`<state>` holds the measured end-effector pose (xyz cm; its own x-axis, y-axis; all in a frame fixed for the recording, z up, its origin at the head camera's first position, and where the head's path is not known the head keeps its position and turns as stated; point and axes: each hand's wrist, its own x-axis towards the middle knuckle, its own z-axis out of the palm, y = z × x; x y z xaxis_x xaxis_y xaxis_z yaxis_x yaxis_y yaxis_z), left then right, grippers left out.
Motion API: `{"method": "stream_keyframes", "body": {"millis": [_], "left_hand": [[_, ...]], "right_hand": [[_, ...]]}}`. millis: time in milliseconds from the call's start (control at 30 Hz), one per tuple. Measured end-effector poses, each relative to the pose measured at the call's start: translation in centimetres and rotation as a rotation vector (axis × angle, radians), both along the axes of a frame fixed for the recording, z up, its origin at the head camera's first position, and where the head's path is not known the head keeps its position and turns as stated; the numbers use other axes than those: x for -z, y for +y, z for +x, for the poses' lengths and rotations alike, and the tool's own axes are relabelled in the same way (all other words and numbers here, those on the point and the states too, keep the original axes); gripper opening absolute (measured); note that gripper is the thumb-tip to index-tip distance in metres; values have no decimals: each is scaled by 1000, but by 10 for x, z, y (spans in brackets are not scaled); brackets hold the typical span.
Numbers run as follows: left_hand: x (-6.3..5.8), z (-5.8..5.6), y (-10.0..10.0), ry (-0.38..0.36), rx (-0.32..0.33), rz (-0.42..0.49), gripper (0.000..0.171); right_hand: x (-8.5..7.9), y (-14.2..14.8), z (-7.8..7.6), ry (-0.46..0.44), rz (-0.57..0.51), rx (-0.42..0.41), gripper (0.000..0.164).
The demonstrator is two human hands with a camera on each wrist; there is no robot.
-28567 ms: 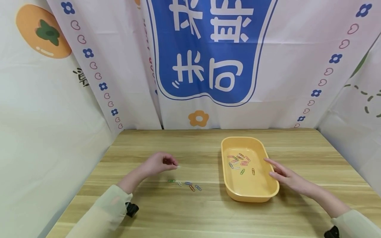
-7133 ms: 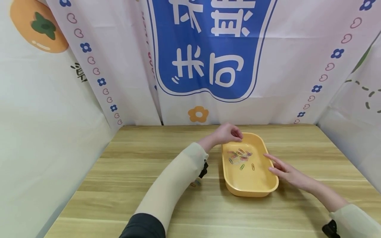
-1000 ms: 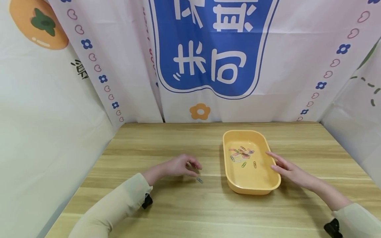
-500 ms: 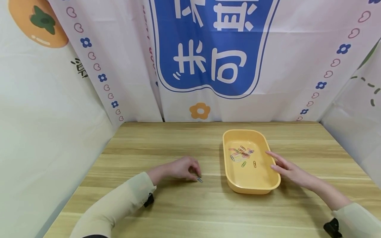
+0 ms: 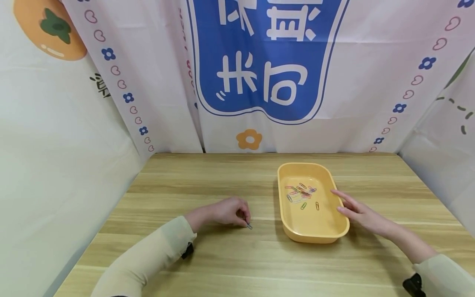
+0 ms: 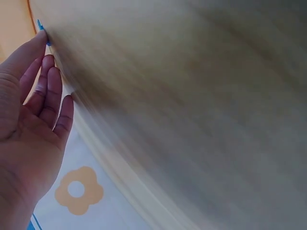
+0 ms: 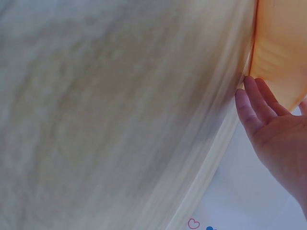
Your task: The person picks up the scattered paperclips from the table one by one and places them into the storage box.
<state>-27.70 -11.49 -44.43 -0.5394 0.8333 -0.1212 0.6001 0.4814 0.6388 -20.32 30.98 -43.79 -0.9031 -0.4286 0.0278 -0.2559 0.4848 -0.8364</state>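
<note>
Between thumb and fingertips, my left hand pinches a blue paper clip at the tabletop, left of the tray. In the left wrist view the blue clip pokes out past the thumb. My right hand rests against the right side of the yellow tray, its fingers extended. The right wrist view shows that hand's fingers beside the tray wall. Several coloured paper clips lie inside the tray, mostly bunched toward its far left part.
The wooden table ends at a white printed cloth hanging behind it. More white cloth hangs along the left side and the right side.
Several clips lay loose on the table earlier; more lie in the tray now. In the last second my left fingers close on the blue clip. The right hand stays put.
</note>
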Motion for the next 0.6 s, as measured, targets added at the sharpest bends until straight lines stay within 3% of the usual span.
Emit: {"method": "stream_keyframes", "body": {"millis": [133,367,600], "left_hand": [[-2,0,2,15,14,-12,5],[-3,1,3,-25,6,-15,7],[-6,2,1,-95,-54,37,9]], "right_hand": [[0,0,0,1,-3,0,56],[1,0,0,7,-6,-1,56],[0,0,0,-3,-14,-8,57]]}}
